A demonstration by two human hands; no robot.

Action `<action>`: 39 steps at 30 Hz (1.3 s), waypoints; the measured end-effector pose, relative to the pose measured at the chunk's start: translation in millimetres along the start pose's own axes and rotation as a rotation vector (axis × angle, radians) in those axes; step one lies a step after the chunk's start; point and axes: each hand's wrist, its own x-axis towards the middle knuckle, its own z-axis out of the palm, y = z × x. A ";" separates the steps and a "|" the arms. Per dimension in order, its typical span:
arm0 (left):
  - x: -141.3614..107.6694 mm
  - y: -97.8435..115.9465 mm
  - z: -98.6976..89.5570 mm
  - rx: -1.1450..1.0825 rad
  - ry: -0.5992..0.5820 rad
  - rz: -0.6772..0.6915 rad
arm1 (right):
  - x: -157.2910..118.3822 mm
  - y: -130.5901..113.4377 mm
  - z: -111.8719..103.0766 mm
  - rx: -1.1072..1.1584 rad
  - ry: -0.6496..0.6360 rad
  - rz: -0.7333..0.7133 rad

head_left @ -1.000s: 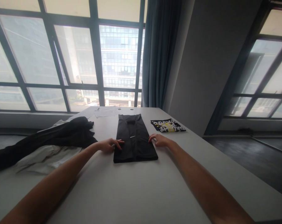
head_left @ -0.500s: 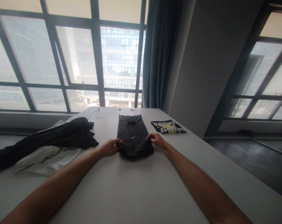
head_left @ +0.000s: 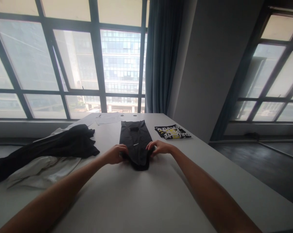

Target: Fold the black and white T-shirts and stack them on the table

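Observation:
A dark grey garment (head_left: 136, 136), partly folded into a long rectangle with a small white logo, lies in the middle of the white table (head_left: 127, 200). My left hand (head_left: 116, 154) is closed on its near left edge, fingers curled over the cloth. On the opposite side my right hand (head_left: 161, 147) pinches the near right edge between thumb and fingers. Between both hands the near end of the garment bulges downward and toward me. Whether it is a shirt or a jacket cannot be told from here.
A folded black cloth with white and yellow lettering (head_left: 172, 132) lies to the right. On the left are a rumpled black garment (head_left: 73, 140) and a whitish one (head_left: 46, 170) under it. Papers (head_left: 107, 118) lie at the far end, before the windows.
My hands have drawn closer together, gathering the garment's near edge inward. Its near end now narrows into a rounded bulge. The view has shifted slightly.

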 end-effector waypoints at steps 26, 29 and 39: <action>48.0 16.6 -108.0 0.022 -0.201 -0.355 | 13.0 -23.7 -37.5 0.333 0.374 -0.102; 62.6 -7.3 -104.2 0.206 -0.079 -0.376 | 33.8 -9.0 -35.4 0.214 0.552 -0.114; 72.3 -95.3 -69.5 0.389 0.169 -0.456 | 77.4 45.1 -35.6 -0.105 0.725 0.017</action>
